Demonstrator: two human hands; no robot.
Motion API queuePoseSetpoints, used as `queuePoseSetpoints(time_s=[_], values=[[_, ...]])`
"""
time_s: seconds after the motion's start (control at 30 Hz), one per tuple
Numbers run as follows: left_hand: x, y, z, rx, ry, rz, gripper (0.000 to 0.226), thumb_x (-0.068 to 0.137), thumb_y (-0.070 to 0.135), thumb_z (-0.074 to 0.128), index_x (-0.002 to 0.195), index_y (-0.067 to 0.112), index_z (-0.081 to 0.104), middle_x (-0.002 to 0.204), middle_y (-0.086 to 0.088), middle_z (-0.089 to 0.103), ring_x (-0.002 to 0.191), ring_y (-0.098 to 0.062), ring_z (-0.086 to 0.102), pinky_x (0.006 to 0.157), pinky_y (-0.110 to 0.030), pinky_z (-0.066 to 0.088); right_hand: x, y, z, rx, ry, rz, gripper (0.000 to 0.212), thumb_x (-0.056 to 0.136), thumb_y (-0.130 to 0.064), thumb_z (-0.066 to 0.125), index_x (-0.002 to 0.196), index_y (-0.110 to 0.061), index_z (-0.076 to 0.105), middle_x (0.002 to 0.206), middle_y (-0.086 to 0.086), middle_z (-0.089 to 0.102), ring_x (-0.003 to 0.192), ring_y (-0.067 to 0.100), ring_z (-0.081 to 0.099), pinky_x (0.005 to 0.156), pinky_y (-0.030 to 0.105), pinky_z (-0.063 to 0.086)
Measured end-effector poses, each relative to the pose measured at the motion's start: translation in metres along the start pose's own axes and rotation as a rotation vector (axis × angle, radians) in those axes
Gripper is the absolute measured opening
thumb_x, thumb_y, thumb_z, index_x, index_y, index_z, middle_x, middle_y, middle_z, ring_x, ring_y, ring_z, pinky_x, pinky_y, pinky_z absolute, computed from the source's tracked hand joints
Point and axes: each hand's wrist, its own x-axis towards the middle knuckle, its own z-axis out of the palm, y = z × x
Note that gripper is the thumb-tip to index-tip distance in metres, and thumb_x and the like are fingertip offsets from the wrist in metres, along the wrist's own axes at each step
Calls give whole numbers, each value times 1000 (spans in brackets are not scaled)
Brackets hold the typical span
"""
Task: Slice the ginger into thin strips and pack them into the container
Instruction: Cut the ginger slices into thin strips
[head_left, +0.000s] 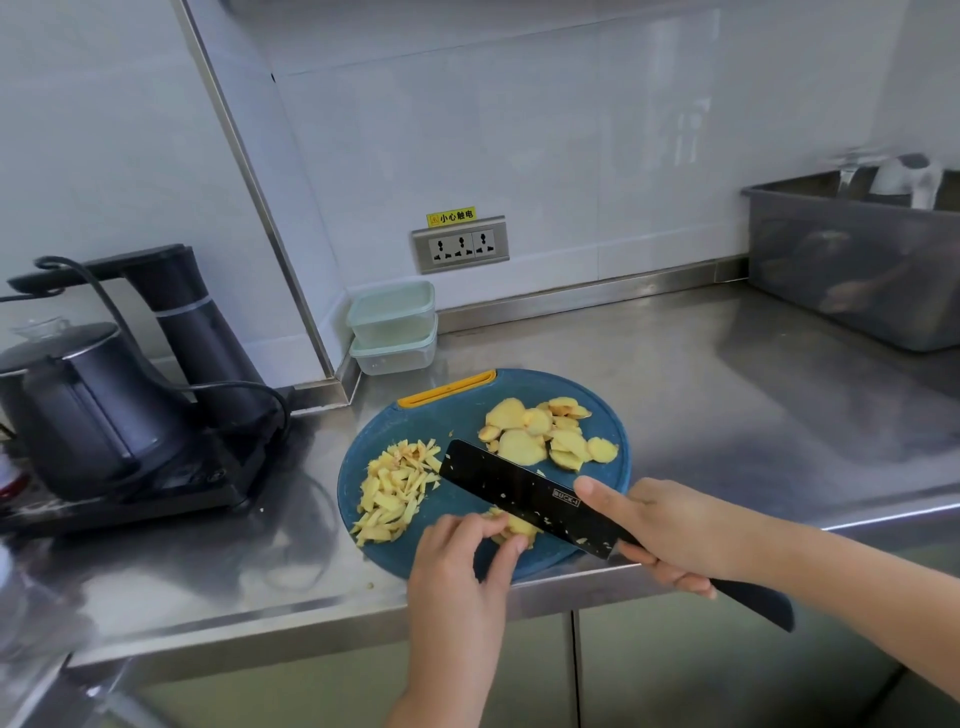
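A round blue cutting board (457, 415) lies on the steel counter. Ginger strips (395, 488) are piled on its left part, and flat ginger slices (540, 434) lie on its far right part. My right hand (670, 530) grips the handle of a black cleaver (524, 493), thumb pressed on the blade's side. The blade stands over a small stack of ginger slices (519, 526) at the board's near edge. My left hand (462, 561) holds that stack with curled fingertips, right beside the blade. Two stacked lidded containers (393, 327) stand by the wall behind the board.
A black electric kettle (83, 405) and its base unit with a cord sit at the left. A grey plastic tub (852, 260) stands at the far right. A wall socket (460, 244) is behind the board. The counter's front edge runs just below the board.
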Motion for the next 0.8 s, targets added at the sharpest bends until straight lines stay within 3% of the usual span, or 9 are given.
queuePoseSetpoints(time_s=[0.1,0.2,0.3,0.4,0.6,0.7,0.8], values=[[0,1,0,-14,5,3,21,75,42,62,86,26,69,84,19,58,83,-6,58,66,-20,47,0,1,-5,42,-55,29,66,83,-74,24,55,-15,33,38,-3,34,30,12,33,39,21,37],[0,2,0,-8,7,-8,20,74,42,63,86,27,69,84,19,59,83,-5,58,64,-17,44,0,5,-5,89,-116,71,75,59,-93,33,50,-19,38,40,-3,37,31,11,34,36,19,36],[0,3,0,-2,7,-15,20,73,41,63,85,27,69,84,19,59,83,-5,58,65,-16,43,-3,7,-6,128,-86,79,64,81,-80,33,60,-20,45,36,-7,39,30,8,34,34,18,31],[0,3,0,14,13,-11,16,74,37,68,86,26,69,84,19,60,83,-5,58,65,-15,42,-3,2,-6,78,-130,116,67,66,-83,28,53,-18,35,39,-3,34,30,10,32,36,18,34],[-3,7,4,75,41,-15,20,70,20,81,88,22,72,83,16,62,78,-8,55,62,-10,36,1,-7,-6,16,-151,243,70,89,-73,16,54,-15,32,36,-3,33,27,9,34,34,16,35],[-4,6,7,74,60,-1,22,67,18,82,88,21,74,83,16,61,78,-3,50,63,-7,36,2,-13,-4,-68,-166,295,73,86,-76,12,54,-13,30,38,-1,34,28,12,36,36,19,38],[-4,2,8,74,74,12,24,67,18,82,90,20,75,84,14,64,81,-2,51,67,-4,42,4,-16,-6,-156,-128,249,75,86,-75,10,67,-8,38,51,6,37,36,17,36,36,20,38]])
